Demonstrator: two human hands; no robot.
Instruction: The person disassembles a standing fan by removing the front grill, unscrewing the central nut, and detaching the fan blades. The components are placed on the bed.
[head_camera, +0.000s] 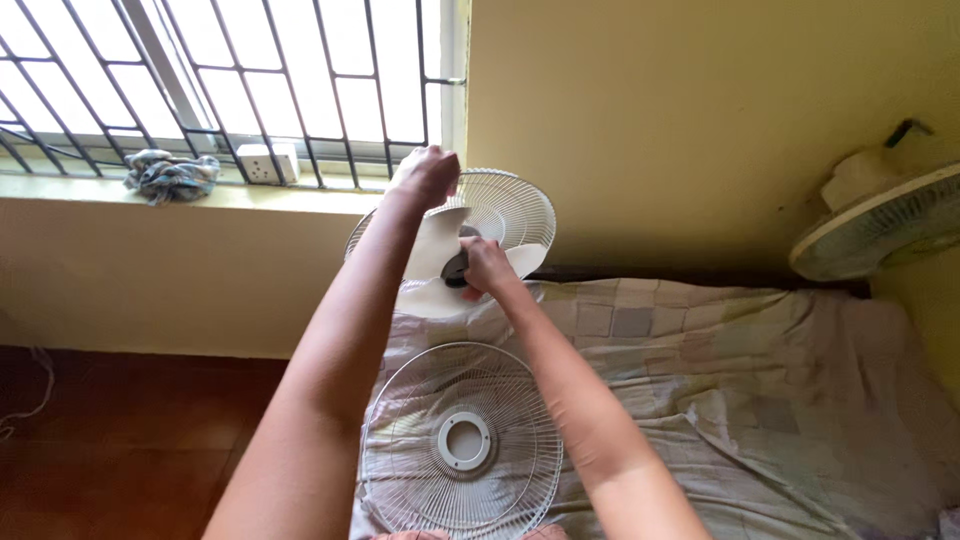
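Landmark: the bed (760, 400), covered with a pale patchwork sheet, standing against a yellow wall.

Left of the bed lies dark reddish floor (120, 430). Above it, a barred window (230, 80) runs along a ledge; on the ledge sit a crumpled bluish cloth (170, 175) and, nearer the bed, a white socket block (262, 162).

At the bed's left head corner stands the fan head: a white rear grille (515, 205) with white fan blades (440, 265) in front of it and a dark hub cap (457, 268) at the centre.

Left hand (428, 175): arm stretched forward and up, hand at the top rim of the rear grille, fingers curled shut in a fist on the rim as far as can be seen.

Right hand (487, 265): arm extended forward over the bed, hand at the blade centre, fingers closed around the dark hub cap.

On the bed, nearer the person than the fan head, a detached front grille (462, 440) lies flat, its round centre plate facing up, just below the two forearms.

At the bed's far right head corner, a second fan (880, 225) leans against the wall, only partly in view.
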